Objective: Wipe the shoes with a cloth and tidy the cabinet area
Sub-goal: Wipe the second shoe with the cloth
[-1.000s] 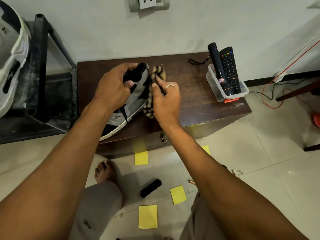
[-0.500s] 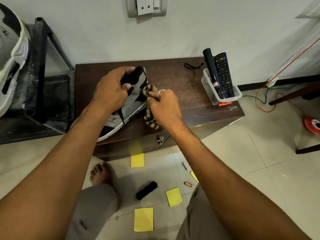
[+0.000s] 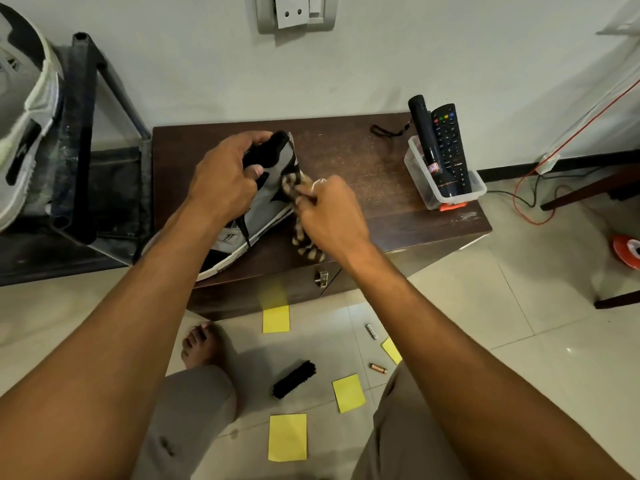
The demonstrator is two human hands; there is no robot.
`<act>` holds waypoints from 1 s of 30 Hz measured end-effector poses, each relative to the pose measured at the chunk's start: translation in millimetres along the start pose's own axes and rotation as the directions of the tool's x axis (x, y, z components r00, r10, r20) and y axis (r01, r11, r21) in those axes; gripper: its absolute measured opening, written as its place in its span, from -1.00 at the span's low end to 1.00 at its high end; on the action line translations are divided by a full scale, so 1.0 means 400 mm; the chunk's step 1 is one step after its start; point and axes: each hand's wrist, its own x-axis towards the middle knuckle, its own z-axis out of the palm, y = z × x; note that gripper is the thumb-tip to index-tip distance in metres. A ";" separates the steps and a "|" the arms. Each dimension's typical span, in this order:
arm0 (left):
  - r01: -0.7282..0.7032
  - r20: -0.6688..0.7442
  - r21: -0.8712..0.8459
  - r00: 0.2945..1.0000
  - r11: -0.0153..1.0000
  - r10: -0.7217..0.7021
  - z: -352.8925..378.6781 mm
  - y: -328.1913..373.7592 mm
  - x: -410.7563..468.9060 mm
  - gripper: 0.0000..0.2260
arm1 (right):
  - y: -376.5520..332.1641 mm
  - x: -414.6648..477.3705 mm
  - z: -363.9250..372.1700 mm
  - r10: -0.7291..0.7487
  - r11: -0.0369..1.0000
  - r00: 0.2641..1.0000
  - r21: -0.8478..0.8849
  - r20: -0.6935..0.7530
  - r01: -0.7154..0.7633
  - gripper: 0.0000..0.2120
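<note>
Fingers (image 3: 313, 192) pinch striped cloth (image 3: 305, 244) against grey-black shoe (image 3: 267, 199).

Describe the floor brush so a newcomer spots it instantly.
Start at the dark wooden cabinet. On the tiled floor in front of it lie yellow sticky notes and two batteries. The brush is the black bristly oblong lying diagonally among them, the only dark thing there.

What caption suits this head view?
Left hand holds grey sneaker on cabinet; right hand wipes it with striped cloth.
</note>
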 end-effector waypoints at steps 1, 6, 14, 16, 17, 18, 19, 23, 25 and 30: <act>0.002 0.000 0.004 1.000 1.000 -0.002 -0.001 0.000 -0.001 -0.54 | -0.005 -0.003 0.004 -0.013 0.999 0.993 0.037 -0.120 0.017 -0.73; -0.019 0.009 0.018 1.000 1.000 0.018 -0.002 0.001 -0.003 -0.53 | -0.032 -0.038 0.091 -0.113 0.993 0.982 -0.042 -0.151 0.108 -0.80; 0.238 -0.060 0.572 0.967 0.785 -0.249 -0.002 0.095 -0.026 -0.54 | -0.006 -0.008 -0.005 0.029 0.989 0.992 -0.145 0.123 -0.012 -0.79; 0.295 -0.048 0.528 0.947 0.796 -0.318 0.019 0.122 -0.035 -0.45 | 0.018 -0.007 -0.014 0.102 0.991 0.991 0.074 0.083 -0.108 -0.75; 0.302 -0.041 0.490 0.945 0.818 -0.324 0.028 0.129 -0.040 -0.40 | 0.031 -0.005 -0.009 0.127 0.978 0.991 0.161 0.032 -0.131 -0.73; 0.300 -0.041 0.454 0.948 0.839 -0.317 0.032 0.130 -0.040 -0.37 | 0.043 -0.003 -0.002 0.140 0.966 0.990 0.221 -0.018 -0.133 -0.72; 0.292 -0.041 0.426 0.952 0.856 -0.304 0.033 0.125 -0.041 -0.34 | 0.054 -0.002 0.011 0.155 0.949 0.987 0.284 -0.039 -0.138 -0.69; 0.149 -0.035 0.350 0.989 0.925 -0.146 0.018 0.091 -0.036 -0.37 | 0.077 0.007 0.035 0.252 0.868 0.966 0.455 -0.065 -0.196 -0.66; 0.083 -0.011 0.315 0.996 0.945 -0.083 0.007 0.073 -0.028 -0.41 | 0.083 0.010 0.029 0.295 0.834 0.953 0.506 -0.074 -0.219 -0.67; 0.001 -0.013 0.416 1.000 0.910 0.006 -0.002 0.061 -0.013 -0.43 | 0.095 0.012 0.033 0.296 0.809 0.946 0.560 -0.129 -0.177 -0.66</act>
